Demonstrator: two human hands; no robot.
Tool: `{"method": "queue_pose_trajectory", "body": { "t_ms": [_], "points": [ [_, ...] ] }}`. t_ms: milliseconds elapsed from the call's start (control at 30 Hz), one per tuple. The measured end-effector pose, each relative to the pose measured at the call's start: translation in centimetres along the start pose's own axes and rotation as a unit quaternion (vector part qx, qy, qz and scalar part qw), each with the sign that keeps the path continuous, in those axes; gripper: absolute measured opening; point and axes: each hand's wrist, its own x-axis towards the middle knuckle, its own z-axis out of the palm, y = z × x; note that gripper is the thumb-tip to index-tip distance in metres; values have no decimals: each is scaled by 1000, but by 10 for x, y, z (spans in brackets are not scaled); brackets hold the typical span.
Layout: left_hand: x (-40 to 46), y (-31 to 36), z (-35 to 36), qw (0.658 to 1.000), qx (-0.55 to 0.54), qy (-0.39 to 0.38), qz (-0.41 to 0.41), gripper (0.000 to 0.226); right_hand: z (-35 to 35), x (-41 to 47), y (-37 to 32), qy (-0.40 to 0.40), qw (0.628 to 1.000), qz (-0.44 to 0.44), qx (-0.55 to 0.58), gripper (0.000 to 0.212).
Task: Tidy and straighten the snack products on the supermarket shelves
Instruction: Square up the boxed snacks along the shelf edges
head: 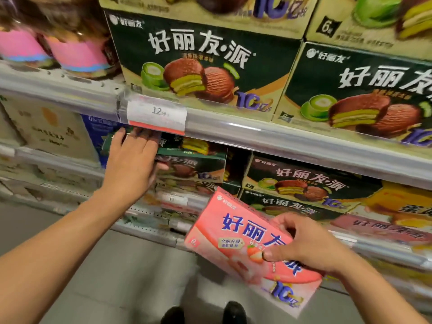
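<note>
My right hand [301, 244] grips a pink strawberry pie box [236, 239], tilted, in front of the lower shelves. My left hand [133, 160] reaches under the upper shelf rail and holds the left end of a dark green matcha pie box [194, 167] on the middle shelf; the thumb curls at its front face. More green pie boxes [297, 181] are stacked to the right on the same shelf. Large green pie boxes [201, 61] stand on the upper shelf.
A price tag [156, 115] hangs on the upper shelf rail [280, 134]. Pink cups [77, 54] stand at the upper left. Beige and blue boxes [49, 129] sit left of my left hand. Yellow and pink boxes [397, 206] lie at the right. My shoes [203, 312] are on the grey floor.
</note>
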Motion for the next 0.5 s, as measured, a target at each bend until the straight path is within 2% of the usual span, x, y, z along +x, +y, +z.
{"method": "queue_pose_trajectory", "body": {
  "t_ms": [300, 433, 500],
  "points": [
    [43, 9, -1, 996, -20, -57, 69, 55, 44, -28, -12, 69, 994, 61, 51, 68],
    [45, 19, -7, 989, -98, -17, 107, 30, 59, -38, -17, 89, 991, 80, 60, 66],
    [43, 23, -11, 986, -115, 5, 123, 31, 62, -42, -19, 95, 990, 86, 60, 65]
  ]
}}
